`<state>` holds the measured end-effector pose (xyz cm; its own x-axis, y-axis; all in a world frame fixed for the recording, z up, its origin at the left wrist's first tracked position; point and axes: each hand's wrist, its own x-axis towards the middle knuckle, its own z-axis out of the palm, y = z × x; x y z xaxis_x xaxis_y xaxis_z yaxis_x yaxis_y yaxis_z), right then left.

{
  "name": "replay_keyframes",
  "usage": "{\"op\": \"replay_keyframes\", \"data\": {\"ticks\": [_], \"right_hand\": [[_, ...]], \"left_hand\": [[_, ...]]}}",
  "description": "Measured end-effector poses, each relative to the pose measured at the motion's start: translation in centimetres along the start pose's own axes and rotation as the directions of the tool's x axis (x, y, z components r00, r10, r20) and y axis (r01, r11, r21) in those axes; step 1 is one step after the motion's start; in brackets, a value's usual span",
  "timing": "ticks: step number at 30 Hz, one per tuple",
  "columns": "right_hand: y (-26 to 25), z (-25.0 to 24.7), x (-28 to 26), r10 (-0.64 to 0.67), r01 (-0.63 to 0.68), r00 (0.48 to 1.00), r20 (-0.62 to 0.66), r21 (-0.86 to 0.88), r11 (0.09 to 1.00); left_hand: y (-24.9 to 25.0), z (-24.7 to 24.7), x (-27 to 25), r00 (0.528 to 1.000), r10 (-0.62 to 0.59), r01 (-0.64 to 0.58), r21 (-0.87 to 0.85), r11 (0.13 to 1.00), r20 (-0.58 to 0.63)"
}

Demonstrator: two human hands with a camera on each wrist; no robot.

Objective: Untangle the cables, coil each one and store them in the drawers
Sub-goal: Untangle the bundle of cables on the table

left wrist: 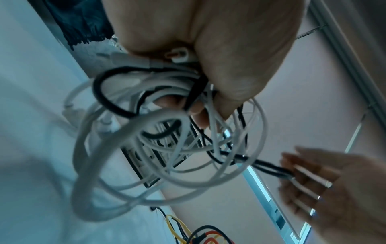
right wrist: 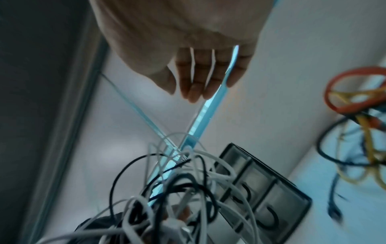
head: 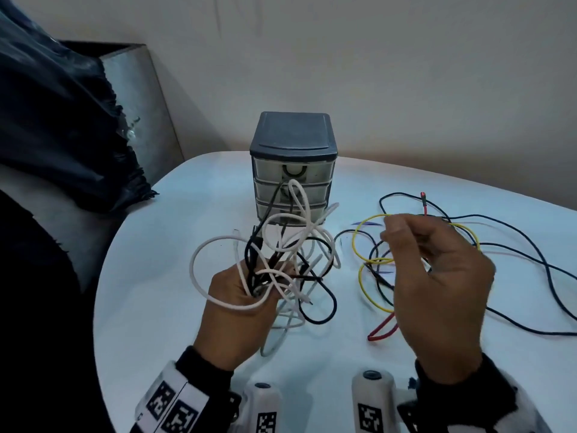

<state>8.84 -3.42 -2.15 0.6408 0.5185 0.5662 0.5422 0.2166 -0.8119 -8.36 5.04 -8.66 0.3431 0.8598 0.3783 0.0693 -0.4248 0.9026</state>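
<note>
My left hand point(head: 249, 289) grips a tangle of white and black cables point(head: 290, 245), lifted just above the white table point(head: 150, 307). The left wrist view shows the fingers point(left wrist: 208, 57) curled round the bundle point(left wrist: 146, 132), with a white plug point(left wrist: 177, 55) against the palm. My right hand point(head: 402, 242) hovers to the right, its fingers point(right wrist: 196, 82) loose and empty. Under it lie a yellow cable point(head: 359, 242), a red cable point(head: 382, 331) and a long dark cable point(head: 530, 260). A small grey three-drawer unit point(head: 293, 164) stands behind, all drawers closed.
The table's curved edge runs down the left side. Beyond it are a dark cloth point(head: 62, 120) and a grey bin point(head: 137, 104). A plain wall rises behind the table. The loose cables spread to the table's right edge.
</note>
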Motion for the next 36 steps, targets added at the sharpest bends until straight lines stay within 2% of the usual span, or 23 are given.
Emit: {"op": "replay_keyframes", "data": {"ticks": [2,3,5,7,8,10,12,14,17,19,26,29,31,32,33,34,35,36], "right_hand": [[-1.6,0.0,-0.4,-0.140,0.140,0.990,0.009,0.004,0.990],[-2.3,0.1,-0.4,-0.131,0.132,0.990,0.060,0.000,0.991],[-2.5,0.6,-0.2,-0.023,0.039,0.981,0.195,-0.079,0.996],[-2.0,0.8,0.3,0.071,-0.027,0.958,0.277,-0.159,0.987],[-1.8,0.7,0.6,0.100,-0.061,0.954,0.283,-0.143,0.988],[-1.6,0.1,1.3,0.166,-0.170,0.954,0.251,-0.005,0.985],[-1.3,-1.0,2.3,0.242,-0.277,0.951,0.190,0.186,0.943],[-0.9,-2.1,3.3,0.339,-0.377,0.926,0.167,0.345,0.859],[-0.2,-3.1,4.3,0.451,-0.478,0.874,0.179,0.481,0.735],[0.5,-3.8,4.9,0.464,-0.459,0.875,0.135,0.533,0.711],[5.3,-7.6,7.4,0.373,-0.271,0.925,-0.070,0.567,0.778],[6.0,-8.5,7.8,0.368,-0.267,0.922,-0.121,0.491,0.829],[6.1,-8.2,7.6,0.409,-0.335,0.904,-0.127,0.387,0.859],[6.1,-7.9,7.3,0.408,-0.366,0.903,-0.133,0.255,0.895],[6.1,-7.6,6.8,0.371,-0.370,0.918,-0.141,0.038,0.928],[6.1,-7.0,6.2,0.288,-0.311,0.950,-0.124,-0.245,0.918],[6.0,-6.4,5.4,0.180,-0.183,0.982,-0.054,-0.496,0.849],[5.6,-5.7,4.5,0.041,-0.003,0.998,0.046,-0.633,0.774]], "left_hand": [[0.4,-0.1,0.0,0.998,0.061,-0.062,0.057,0.996,0.020],[0.6,-0.1,0.0,0.993,0.116,-0.118,0.111,0.987,0.027],[0.9,-0.1,0.0,0.972,0.227,-0.236,0.277,0.932,0.065],[1.0,0.0,-0.2,0.965,0.238,-0.260,0.358,0.897,0.105],[1.0,-0.1,-0.3,0.966,0.229,-0.257,0.362,0.896,0.117],[0.8,-0.3,-0.4,0.973,0.192,-0.225,0.362,0.905,0.124],[0.5,-0.6,-0.1,0.985,0.133,-0.160,0.314,0.936,0.108],[0.3,-0.8,0.2,0.995,0.044,-0.064,0.231,0.971,0.088],[-0.1,-1.3,0.5,0.993,-0.047,0.021,0.231,0.973,0.105],[-0.4,-1.8,0.6,0.991,-0.066,0.035,0.252,0.967,0.116],[-0.7,-2.5,1.1,0.990,-0.086,0.067,0.165,0.984,0.112],[-0.6,-2.3,1.1,0.993,-0.065,0.055,0.091,0.994,0.103],[-0.9,-2.5,1.1,0.992,-0.083,0.079,0.045,0.996,0.091],[-1.0,-2.5,1.1,0.992,-0.095,0.092,0.034,0.995,0.088],[-1.2,-2.7,1.1,0.992,-0.093,0.090,0.041,0.995,0.083],[-1.2,-2.8,1.1,0.994,-0.074,0.068,0.066,0.995,0.083],[-1.2,-2.9,1.1,0.995,-0.043,0.034,0.102,0.994,0.091],[-1.3,-3.1,1.1,0.995,-0.009,-0.005,0.145,0.989,0.102]]}}
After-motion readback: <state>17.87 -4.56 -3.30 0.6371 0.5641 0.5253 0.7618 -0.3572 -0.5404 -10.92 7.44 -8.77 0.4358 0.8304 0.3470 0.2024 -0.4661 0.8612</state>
